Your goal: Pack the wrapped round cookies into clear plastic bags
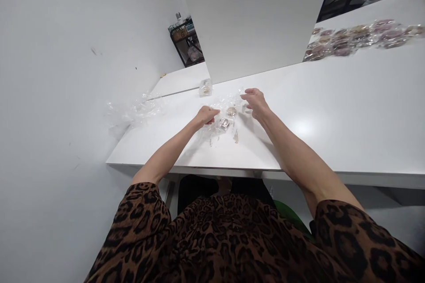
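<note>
White tabletop [348, 119] spans the view beside a pale wall [49, 75]; its front edge runs just above the wearer's lap. Nearest: a leopard-print garment [226, 239], both sleeves ending near the elbows, forearms bare and reaching over the table. Part of a green seat [292, 219] shows below the table edge.

Brownish smears [236, 136] mark the surface just in front of the work. Beyond them, between the hands, lies clear film [217, 130], with a dark square piece [225, 124] in or under it and, slightly farther off, a round tan piece [231, 111]. The two pieces sit close together; whether they touch cannot be told.

Left hand [205, 116]: fingers curled in, thumb and forefinger drawn together, clamped on the film at its left side. Right hand [256, 102]: thumb and fingers apart, loosely bent, at the film's right edge, near the round piece; contact with the film cannot be told.

Farther back, a small wrapped pack [206, 88] stands near the foot of an upright white panel [259, 17]. Crumpled plastic [141, 110] lies at left, against the wall. Behind the panel: a dark shelf [186, 40] at left; at right, a row of wrapped pieces [358, 40].
</note>
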